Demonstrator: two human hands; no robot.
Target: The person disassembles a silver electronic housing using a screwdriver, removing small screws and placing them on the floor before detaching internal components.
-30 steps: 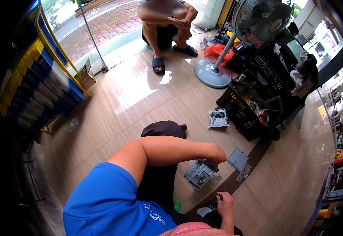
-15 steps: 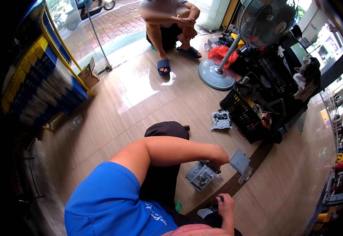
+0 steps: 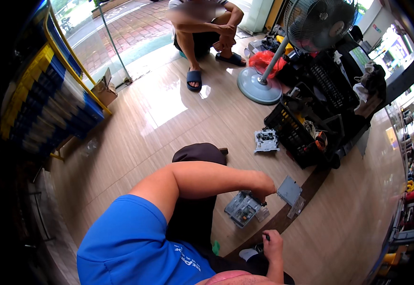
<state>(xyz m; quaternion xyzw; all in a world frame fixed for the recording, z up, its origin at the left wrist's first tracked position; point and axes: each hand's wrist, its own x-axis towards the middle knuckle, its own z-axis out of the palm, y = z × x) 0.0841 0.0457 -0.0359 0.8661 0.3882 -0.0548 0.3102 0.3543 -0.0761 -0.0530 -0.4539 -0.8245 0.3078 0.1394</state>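
While the left hand (image 3: 263,187) is closed down onto the far right corner of a grey metal drive chassis (image 3: 243,209), that chassis is seen lying flat on the tiled floor (image 3: 169,118), directly beneath and just near of the hand. A flat grey metal plate (image 3: 289,190) lies just right. Nearer, the right hand (image 3: 273,243) is curled around a small dark tool (image 3: 266,236).

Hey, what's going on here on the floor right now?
A person in a blue shirt sits on the tiled floor, left hand pressed on a small grey metal chassis. The right hand holds a small dark tool nearby. A loose metal plate lies beside it. Another person squats by a standing fan.
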